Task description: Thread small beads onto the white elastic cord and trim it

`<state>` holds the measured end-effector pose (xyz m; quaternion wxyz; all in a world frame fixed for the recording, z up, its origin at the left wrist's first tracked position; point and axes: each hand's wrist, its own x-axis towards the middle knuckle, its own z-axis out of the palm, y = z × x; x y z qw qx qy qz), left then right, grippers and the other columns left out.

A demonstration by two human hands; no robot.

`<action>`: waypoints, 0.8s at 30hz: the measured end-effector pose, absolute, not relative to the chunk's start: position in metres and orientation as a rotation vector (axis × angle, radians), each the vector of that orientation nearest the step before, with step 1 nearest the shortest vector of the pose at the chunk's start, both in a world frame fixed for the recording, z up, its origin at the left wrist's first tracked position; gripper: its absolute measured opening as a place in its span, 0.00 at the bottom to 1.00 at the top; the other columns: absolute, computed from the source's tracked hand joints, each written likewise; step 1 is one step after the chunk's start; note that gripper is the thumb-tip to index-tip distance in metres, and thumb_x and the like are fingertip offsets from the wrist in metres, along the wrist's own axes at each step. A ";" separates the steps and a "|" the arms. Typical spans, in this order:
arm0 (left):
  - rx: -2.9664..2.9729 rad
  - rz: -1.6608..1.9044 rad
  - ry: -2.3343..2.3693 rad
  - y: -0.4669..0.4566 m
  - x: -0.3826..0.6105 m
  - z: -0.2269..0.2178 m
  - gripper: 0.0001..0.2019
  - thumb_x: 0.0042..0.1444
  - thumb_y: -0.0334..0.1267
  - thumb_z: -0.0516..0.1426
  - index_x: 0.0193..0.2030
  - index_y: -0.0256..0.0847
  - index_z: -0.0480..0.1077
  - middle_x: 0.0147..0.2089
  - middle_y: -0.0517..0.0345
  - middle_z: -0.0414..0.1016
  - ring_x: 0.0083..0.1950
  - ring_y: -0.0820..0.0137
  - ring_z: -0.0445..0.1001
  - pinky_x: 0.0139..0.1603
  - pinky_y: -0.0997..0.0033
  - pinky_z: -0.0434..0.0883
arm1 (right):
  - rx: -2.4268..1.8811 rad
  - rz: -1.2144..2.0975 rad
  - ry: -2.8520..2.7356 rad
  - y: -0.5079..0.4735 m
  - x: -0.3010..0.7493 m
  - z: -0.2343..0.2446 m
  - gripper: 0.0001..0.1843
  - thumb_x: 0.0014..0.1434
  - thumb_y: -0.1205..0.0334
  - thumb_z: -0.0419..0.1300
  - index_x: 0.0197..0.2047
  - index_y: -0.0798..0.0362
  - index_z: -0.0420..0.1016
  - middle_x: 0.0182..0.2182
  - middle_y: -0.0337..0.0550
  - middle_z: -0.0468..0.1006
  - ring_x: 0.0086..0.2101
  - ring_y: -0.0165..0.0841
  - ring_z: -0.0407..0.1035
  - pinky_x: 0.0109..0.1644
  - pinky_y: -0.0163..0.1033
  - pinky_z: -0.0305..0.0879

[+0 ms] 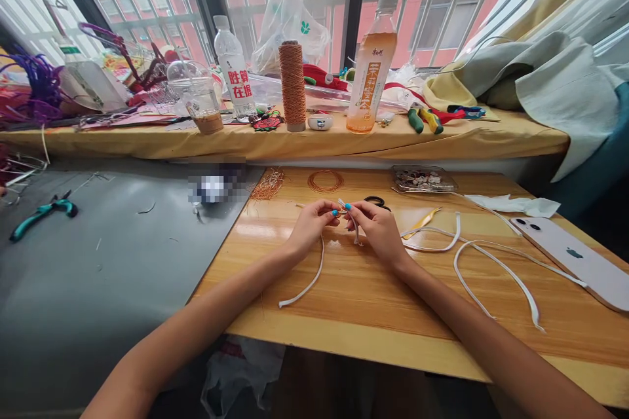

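Observation:
My left hand (317, 221) and my right hand (372, 224) meet above the wooden table, fingertips pinched close together. Between them is a white cord (314, 280). One length hangs below my left hand and curves onto the tabletop; a short end droops beneath my right fingers. The exact spot where the fingertips meet is too small to make out. Just behind my right hand lie black scissor handles (375, 201). To its right are more white cords (508, 268) in loose loops and a yellow strip (423, 222).
A phone (572, 258) lies at the right. Behind my hands are a coil of orange cord (325, 181), thread scraps (268, 184) and a clear tray (449, 187) of small pieces. Teal pliers (44, 211) rest on the grey surface. Bottles and a thread spool (293, 88) line the sill.

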<state>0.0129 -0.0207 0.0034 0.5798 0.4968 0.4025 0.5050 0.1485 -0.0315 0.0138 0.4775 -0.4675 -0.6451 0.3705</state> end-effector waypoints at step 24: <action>1.289 1.225 0.811 -0.017 0.013 -0.005 0.17 0.44 0.33 0.57 0.42 0.38 0.59 0.24 0.63 0.66 0.26 0.77 0.67 0.31 0.74 0.66 | -1.085 1.101 -1.567 -0.027 0.149 0.009 0.14 0.49 0.53 0.54 0.28 0.56 0.71 0.19 0.37 0.69 0.22 0.27 0.64 0.28 0.33 0.60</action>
